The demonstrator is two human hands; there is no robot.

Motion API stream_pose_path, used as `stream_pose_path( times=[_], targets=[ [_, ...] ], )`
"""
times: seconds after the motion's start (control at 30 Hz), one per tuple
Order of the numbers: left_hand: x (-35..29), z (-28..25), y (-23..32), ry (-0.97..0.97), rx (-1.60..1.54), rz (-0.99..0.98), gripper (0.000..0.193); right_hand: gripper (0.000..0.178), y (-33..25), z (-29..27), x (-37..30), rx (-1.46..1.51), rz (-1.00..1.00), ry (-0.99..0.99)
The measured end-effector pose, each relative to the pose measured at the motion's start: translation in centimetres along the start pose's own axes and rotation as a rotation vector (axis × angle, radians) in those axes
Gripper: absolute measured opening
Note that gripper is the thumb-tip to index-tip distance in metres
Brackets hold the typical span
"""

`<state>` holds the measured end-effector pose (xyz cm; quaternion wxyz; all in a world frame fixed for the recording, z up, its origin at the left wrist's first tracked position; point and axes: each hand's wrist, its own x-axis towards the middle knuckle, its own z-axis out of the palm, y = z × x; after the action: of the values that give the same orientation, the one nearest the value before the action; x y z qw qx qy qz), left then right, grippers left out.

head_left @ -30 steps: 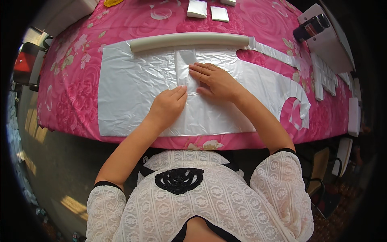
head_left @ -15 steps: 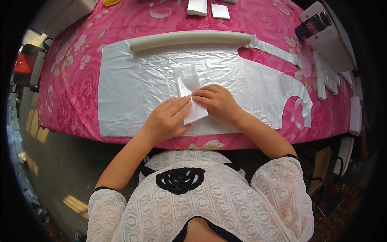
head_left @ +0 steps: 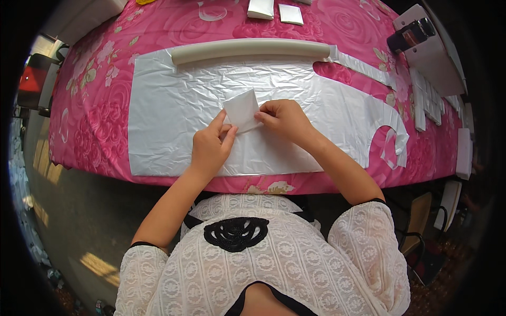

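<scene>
A small, nearly square packet of folded white plastic film [head_left: 242,111] is held just over the table's middle. My left hand [head_left: 212,145] pinches its lower left side between thumb and fingers. At its right edge, my right hand [head_left: 284,120] grips it with thumb and curled fingers. Beneath both hands lies a wide, flat sheet of white plastic shaped like an apron [head_left: 174,124], creased all over, with a curved cutout and loops at its right end. Across the sheet's far edge rests a long cream-coloured rolling pin or tube [head_left: 250,49].
A pink flowered cloth [head_left: 95,124] covers the table. Small folded white packets [head_left: 260,8] lie at the far side. Long folded white strips [head_left: 426,100] sit at the right, near a white box [head_left: 440,50] and a dark cylindrical bottle [head_left: 411,35]. A chair [head_left: 419,224] stands at the lower right.
The longer folded strip has become a squarish packet, raised slightly. My hands have moved from pressing its middle to pinching its two sides.
</scene>
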<state>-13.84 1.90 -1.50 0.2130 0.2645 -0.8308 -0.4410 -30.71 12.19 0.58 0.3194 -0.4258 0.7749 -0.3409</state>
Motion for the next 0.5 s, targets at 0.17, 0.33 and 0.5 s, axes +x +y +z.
stream_pose_path(
  times=[0.17, 0.33, 0.5],
  targets=[
    [2.4, -0.6, 0.6, -0.058, -0.148, -0.272, 0.053, 0.026, -1.0, -0.7, 2.1, -0.095, 0.21, -0.104],
    [2.5, -1.2, 0.7, -0.088, 0.104, -0.108, 0.057, 0.027, -0.6, -0.7, 2.9, -0.088, 0.221, -0.138],
    [2.2, 0.8, 0.8, -0.06, 0.386, 0.474, 0.061, 0.028, -0.8, -0.7, 2.9, -0.077, 0.225, -0.137]
  ],
)
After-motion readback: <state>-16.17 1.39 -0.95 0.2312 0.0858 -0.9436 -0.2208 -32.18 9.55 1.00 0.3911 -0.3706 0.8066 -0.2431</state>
